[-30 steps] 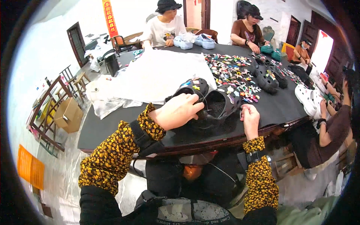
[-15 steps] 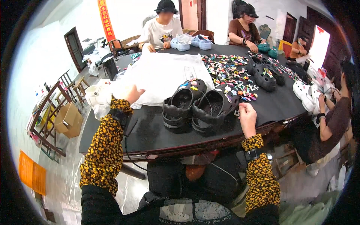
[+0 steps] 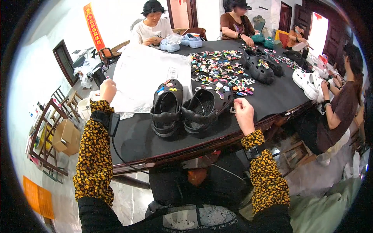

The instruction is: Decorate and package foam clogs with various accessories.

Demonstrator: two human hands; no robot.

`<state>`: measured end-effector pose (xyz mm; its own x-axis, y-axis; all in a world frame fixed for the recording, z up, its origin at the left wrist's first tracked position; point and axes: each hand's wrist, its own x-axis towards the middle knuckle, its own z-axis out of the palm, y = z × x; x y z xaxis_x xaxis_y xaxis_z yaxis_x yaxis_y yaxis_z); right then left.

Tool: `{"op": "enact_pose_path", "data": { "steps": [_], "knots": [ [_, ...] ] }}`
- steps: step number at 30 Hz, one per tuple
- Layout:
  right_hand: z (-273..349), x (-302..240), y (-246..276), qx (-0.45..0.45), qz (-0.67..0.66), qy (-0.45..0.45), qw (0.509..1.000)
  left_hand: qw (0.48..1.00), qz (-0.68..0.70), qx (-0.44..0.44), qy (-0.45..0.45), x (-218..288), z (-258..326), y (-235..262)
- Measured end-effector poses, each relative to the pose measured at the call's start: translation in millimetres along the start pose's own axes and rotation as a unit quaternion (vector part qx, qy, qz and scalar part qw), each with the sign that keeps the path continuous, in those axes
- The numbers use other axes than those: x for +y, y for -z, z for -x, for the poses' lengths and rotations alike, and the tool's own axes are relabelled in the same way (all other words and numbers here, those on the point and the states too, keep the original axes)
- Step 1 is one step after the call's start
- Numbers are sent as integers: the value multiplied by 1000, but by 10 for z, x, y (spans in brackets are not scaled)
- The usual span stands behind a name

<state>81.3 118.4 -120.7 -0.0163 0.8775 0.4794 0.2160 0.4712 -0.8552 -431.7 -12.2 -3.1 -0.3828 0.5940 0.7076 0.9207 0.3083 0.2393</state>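
Two black clogs stand side by side in front of me, the left clog (image 3: 167,116) and the right clog (image 3: 202,116), toes pointing away. Colourful shoe charms (image 3: 219,86) sit on their toes, and a thin clear loop shows inside them. Just right of the right clog's side, my right hand (image 3: 244,114) pinches a small pale square piece (image 3: 232,110). My left hand (image 3: 108,92) is raised above a white bag (image 3: 84,108) at the table's left edge. Its fingers are closed together, with a tiny reddish bit at the tips that I cannot make out.
A large white plastic sheet (image 3: 149,73) covers the table's left part. Loose charms (image 3: 219,64) are spread beyond the clogs. Another black clog (image 3: 258,70), white clogs (image 3: 307,84) and pale blue clogs (image 3: 169,43) stand farther off. Several people work around the table (image 3: 143,143).
My left hand has lifted and moved left, its fingers now drawn together instead of spread. The view has shifted to the right. My right hand keeps its pinch beside the right clog.
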Motion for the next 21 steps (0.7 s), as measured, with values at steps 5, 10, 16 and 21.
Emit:
{"op": "enact_pose_path", "data": {
  "steps": [5,10,16,21],
  "knots": [
    [-1,34,5,1,-2,-5,1000,998,-33,24,52,-73,-66,72],
    [12,-69,-32,2,19,25,1000,993,-103,2,49,-365,5,164],
    [-14,34,10,9,28,18,999,986,-168,13,-2,463,253,414],
    [-6,-36,-10,12,4,28,1000,966,130,-225,3,1197,309,359]
  ]
}}
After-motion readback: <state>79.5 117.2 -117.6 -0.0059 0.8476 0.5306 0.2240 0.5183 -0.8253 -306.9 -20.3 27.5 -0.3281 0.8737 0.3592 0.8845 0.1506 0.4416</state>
